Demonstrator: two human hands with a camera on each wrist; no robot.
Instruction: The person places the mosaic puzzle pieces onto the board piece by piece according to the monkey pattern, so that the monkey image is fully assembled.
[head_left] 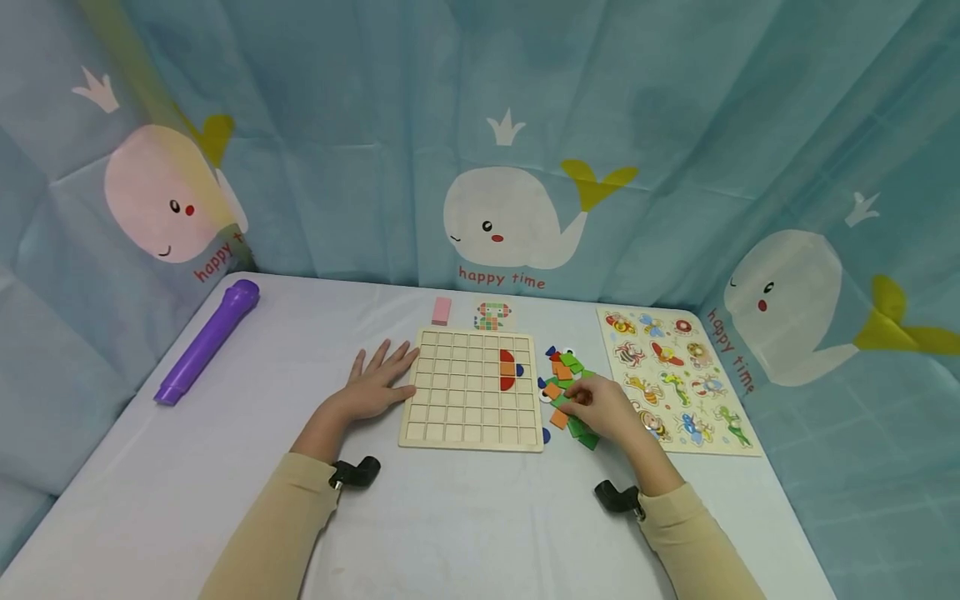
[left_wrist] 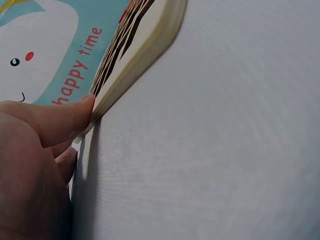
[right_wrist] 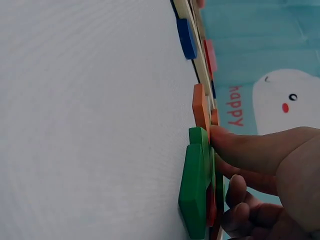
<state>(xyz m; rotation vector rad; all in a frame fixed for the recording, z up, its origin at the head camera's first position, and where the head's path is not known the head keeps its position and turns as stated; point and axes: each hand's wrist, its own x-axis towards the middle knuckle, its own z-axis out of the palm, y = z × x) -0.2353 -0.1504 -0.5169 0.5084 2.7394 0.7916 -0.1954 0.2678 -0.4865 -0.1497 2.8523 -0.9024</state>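
Grid board [head_left: 468, 390] touched at left, tiles [head_left: 558, 419] at right

The pale wooden grid board is laid flat on the cloth-covered surface [head_left: 465, 517]; it is nearly square, so no clear long axis is shown, and its sides are pointed from near to far. Its left edge is touched by the spread left hand [head_left: 369, 393]. Inside, a far-to-near line is formed by two red rounded pieces [head_left: 507, 382] with an orange square [head_left: 507, 369] between them; a blue rounded piece [head_left: 519, 370] is set to its right. Beside the board, smooth, thick green and orange tiles are heaped at mixed angles. Among them, the right hand [head_left: 603, 407] is held with thumb and finger close together; whether a tile is pinched cannot be told.
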